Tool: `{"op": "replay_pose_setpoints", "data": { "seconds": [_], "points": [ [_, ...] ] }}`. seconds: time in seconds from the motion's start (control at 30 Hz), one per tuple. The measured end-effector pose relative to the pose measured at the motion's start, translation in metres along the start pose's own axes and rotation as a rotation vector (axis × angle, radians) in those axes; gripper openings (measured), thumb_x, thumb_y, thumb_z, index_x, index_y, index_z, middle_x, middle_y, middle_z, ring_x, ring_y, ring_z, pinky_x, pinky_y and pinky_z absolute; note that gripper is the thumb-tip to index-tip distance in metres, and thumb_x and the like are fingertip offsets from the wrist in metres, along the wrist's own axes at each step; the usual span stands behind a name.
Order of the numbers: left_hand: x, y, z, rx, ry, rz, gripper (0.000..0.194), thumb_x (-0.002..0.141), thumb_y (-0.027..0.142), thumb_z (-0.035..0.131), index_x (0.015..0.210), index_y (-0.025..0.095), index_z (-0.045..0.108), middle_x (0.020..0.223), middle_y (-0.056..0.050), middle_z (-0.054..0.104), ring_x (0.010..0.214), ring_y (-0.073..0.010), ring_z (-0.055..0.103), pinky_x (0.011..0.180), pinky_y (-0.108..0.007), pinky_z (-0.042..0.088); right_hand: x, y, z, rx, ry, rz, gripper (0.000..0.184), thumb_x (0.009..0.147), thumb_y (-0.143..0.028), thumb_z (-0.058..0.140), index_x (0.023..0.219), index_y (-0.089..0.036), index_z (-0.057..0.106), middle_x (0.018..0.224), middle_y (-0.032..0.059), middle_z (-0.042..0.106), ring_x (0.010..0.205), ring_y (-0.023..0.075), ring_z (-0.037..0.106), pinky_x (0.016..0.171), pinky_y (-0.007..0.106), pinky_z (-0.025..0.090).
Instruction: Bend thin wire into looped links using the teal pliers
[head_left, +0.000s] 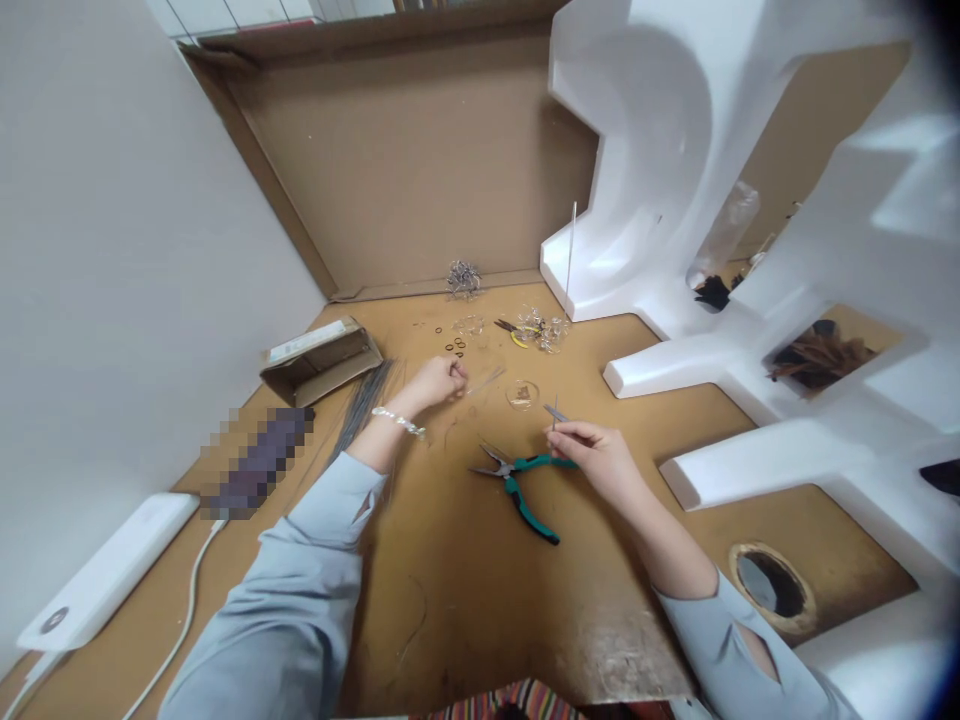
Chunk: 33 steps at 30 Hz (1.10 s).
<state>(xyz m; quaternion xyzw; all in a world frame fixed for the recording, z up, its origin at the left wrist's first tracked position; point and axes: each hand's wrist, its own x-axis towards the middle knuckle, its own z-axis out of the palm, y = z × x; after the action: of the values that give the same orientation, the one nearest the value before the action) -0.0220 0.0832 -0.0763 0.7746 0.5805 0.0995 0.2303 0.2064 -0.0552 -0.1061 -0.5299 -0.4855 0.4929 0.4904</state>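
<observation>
My left hand (441, 384) is closed in a pinch over the middle of the table. Whatever its fingertips hold is too small to make out. Thin, pale wire-like strands (489, 380) lie just right of those fingertips. My right hand (596, 458) pinches a thin metal tool (553, 412), its narrow ends pointing up and left. Below that hand lie long-nose pliers (508, 470) with green and black handles, jaws apart; one handle runs partly under the hand. Between my hands sits a small clear round dish (523, 395) with small brownish bits.
Several dark rings (456, 346), a tangled metal cluster (463, 278) and yellow-handled pliers (517, 332) lie farther back. Grey wires (364, 400) and an open cardboard box (322, 365) are left, near a white power bank (109, 570). White moulded foam (787, 460) borders the right.
</observation>
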Motion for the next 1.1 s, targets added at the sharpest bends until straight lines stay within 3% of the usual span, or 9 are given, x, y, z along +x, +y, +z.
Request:
{"op": "replay_pose_setpoints", "data": {
  "seconds": [0.1,0.2,0.3,0.43,0.77,0.87,1.0,1.1],
  "points": [
    [-0.027,0.017,0.008,-0.235,-0.104,0.085,0.02,0.082,0.029,0.049,0.09,0.013,0.056,0.083,-0.008,0.069,0.07,-0.0122,0.065,0.06,-0.021,0.049,-0.002,-0.005,0.0,0.087,-0.018,0.031,0.028,0.062,-0.04,0.071,0.075,-0.016,0.071,0.059,0.0011,0.065,0.057,0.0131,0.058,0.063,0.029,0.048],
    [-0.056,0.038,0.023,-0.704,-0.313,0.209,0.024,0.076,0.036,0.059,0.081,0.012,0.058,0.077,-0.007,0.067,0.067,-0.0132,0.064,0.058,-0.023,0.05,-0.005,-0.009,0.001,0.11,-0.036,0.035,0.027,0.062,-0.039,0.072,0.076,-0.016,0.071,0.06,0.0006,0.065,0.057,0.012,0.058,0.063,0.028,0.048],
    [-0.078,0.056,0.036,-0.746,-0.394,0.18,0.027,0.075,0.038,0.06,0.084,0.013,0.062,0.072,-0.005,0.067,0.061,-0.0118,0.062,0.056,-0.022,0.049,-0.008,-0.011,0.003,0.067,-0.041,0.022,0.026,0.062,-0.038,0.072,0.076,-0.016,0.071,0.06,0.0006,0.065,0.058,0.0126,0.059,0.064,0.029,0.049],
    [-0.087,0.066,0.043,-0.63,-0.325,0.216,0.024,0.077,0.035,0.057,0.083,0.014,0.067,0.067,-0.004,0.066,0.059,-0.0107,0.059,0.052,-0.019,0.045,-0.009,-0.009,0.003,-0.026,-0.042,-0.045,0.023,0.065,-0.038,0.07,0.076,-0.018,0.072,0.068,0.0031,0.068,0.064,0.016,0.062,0.065,0.03,0.05],
    [-0.079,0.064,0.054,-0.348,-0.116,0.436,0.027,0.079,0.034,0.052,0.065,0.015,0.066,0.057,0.001,0.061,0.052,-0.0084,0.05,0.048,-0.019,0.034,-0.007,-0.002,0.001,-0.399,0.002,-0.307,0.013,0.074,-0.032,0.063,0.075,-0.021,0.07,0.077,0.0042,0.066,0.075,0.0181,0.062,0.071,0.03,0.049],
    [-0.074,0.059,0.056,-0.379,-0.097,0.375,0.024,0.079,0.035,0.053,0.075,0.017,0.068,0.061,0.0,0.064,0.053,-0.0099,0.053,0.049,-0.019,0.037,-0.002,0.001,-0.001,-0.481,0.037,-0.34,0.015,0.078,-0.032,0.058,0.077,-0.021,0.069,0.08,0.0051,0.068,0.077,0.0189,0.062,0.073,0.03,0.048],
    [-0.062,0.054,0.057,-0.493,0.016,0.361,0.022,0.074,0.028,0.06,0.09,0.016,0.067,0.076,-0.002,0.068,0.07,-0.0129,0.06,0.063,-0.021,0.044,0.014,-0.001,-0.001,-0.742,0.043,-0.406,0.019,0.08,-0.029,0.053,0.082,-0.02,0.07,0.083,0.0077,0.069,0.077,0.0209,0.063,0.073,0.031,0.047],
    [-0.049,0.054,0.059,-0.553,0.074,0.379,0.02,0.073,0.027,0.061,0.087,0.015,0.066,0.078,-0.003,0.067,0.072,-0.0132,0.06,0.065,-0.022,0.045,0.027,-0.002,0.003,-0.855,-0.011,-0.443,0.021,0.081,-0.027,0.051,0.083,-0.02,0.071,0.083,0.0084,0.07,0.077,0.0217,0.062,0.073,0.032,0.046]
  ]
}}
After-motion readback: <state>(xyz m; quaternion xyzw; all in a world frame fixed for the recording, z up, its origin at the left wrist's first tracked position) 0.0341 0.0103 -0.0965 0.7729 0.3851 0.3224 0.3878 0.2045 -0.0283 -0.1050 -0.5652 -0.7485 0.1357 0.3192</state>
